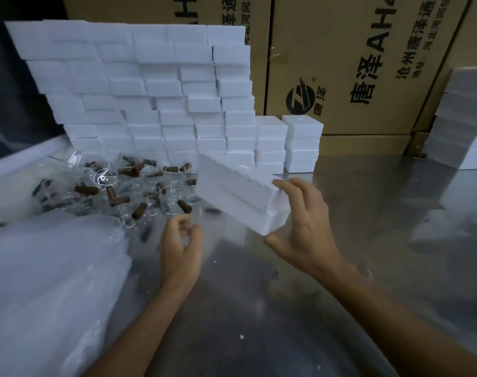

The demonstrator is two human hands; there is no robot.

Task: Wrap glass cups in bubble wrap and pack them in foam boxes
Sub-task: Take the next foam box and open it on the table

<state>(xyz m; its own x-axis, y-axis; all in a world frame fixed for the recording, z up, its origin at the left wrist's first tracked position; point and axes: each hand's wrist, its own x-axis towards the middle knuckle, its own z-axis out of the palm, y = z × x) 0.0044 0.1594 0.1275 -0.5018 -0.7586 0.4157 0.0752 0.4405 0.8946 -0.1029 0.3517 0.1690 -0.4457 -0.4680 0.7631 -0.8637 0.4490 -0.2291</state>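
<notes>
My right hand (pixel 302 224) grips one end of a long white foam box (pixel 237 191), held tilted above the metal table, its far end pointing toward the glass pile. My left hand (pixel 181 246) hovers just left of the box with fingers loosely curled and nothing in them. A heap of clear glass cups with brown handles (pixel 123 186) lies on the table to the left, behind my left hand. A thick stack of bubble wrap sheets (pixel 47 281) fills the lower left.
A tall wall of stacked white foam boxes (pixel 150 91) stands at the back, with shorter stacks (pixel 302 142) beside it and another stack (pixel 465 121) at the right edge. Large printed cardboard cartons (pixel 354 63) rise behind. The steel tabletop (pixel 381 213) spreads out at right.
</notes>
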